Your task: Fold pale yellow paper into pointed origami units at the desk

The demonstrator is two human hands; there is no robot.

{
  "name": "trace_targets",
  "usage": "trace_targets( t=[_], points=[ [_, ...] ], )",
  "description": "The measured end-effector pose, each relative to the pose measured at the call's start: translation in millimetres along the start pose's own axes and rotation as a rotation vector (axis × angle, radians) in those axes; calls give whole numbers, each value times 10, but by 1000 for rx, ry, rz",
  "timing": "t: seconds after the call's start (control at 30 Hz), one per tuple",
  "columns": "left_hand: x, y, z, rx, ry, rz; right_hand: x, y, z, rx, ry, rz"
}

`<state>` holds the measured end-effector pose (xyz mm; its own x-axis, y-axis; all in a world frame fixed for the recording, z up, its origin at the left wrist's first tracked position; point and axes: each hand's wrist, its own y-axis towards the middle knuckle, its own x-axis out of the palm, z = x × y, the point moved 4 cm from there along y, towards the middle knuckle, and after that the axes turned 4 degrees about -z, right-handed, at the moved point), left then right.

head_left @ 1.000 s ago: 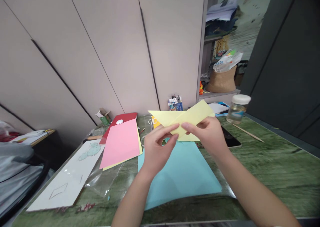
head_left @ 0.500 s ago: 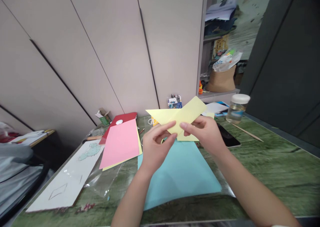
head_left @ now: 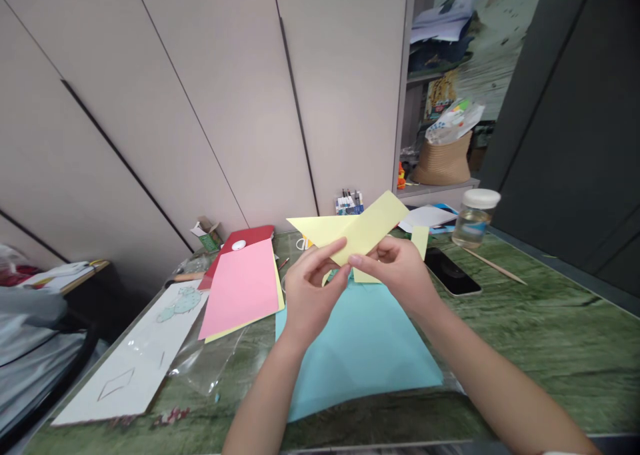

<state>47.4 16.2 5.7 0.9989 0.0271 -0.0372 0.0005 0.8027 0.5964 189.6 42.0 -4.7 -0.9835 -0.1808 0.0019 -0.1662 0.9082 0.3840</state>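
Nearly closed, left hand (head_left: 311,291) and right hand (head_left: 404,268) pinch yellow paper (head_left: 373,223) at twelve o'clock, likely to keep it folded.

You are in a craft corner; whether of a home or a studio is unclear. Your yellow paper (head_left: 373,227), pink paper (head_left: 243,285), pens (head_left: 357,203) and drawing sheet (head_left: 135,351) show it, beside tall cabinets (head_left: 230,88).

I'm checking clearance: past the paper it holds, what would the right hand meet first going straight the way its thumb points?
Most likely the left hand, whose fingertips lie just ahead of the right hand, near the bottom of the folded yellow paper. Depth is unclear.
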Motion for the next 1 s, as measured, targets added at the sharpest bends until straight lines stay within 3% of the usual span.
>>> trace_targets(
  t=[0.43,0.67,1.0],
  points=[
    [-15,-3,-21,-58,-5,-17,-57,26,16,39,223,72],
    [-3,-19,-12,-68,-35,2,-49,8,-14,-18,140,156],
    [57,-27,-87,-160,-139,66,-86,-20,-6,-46,29,152]
  ],
)
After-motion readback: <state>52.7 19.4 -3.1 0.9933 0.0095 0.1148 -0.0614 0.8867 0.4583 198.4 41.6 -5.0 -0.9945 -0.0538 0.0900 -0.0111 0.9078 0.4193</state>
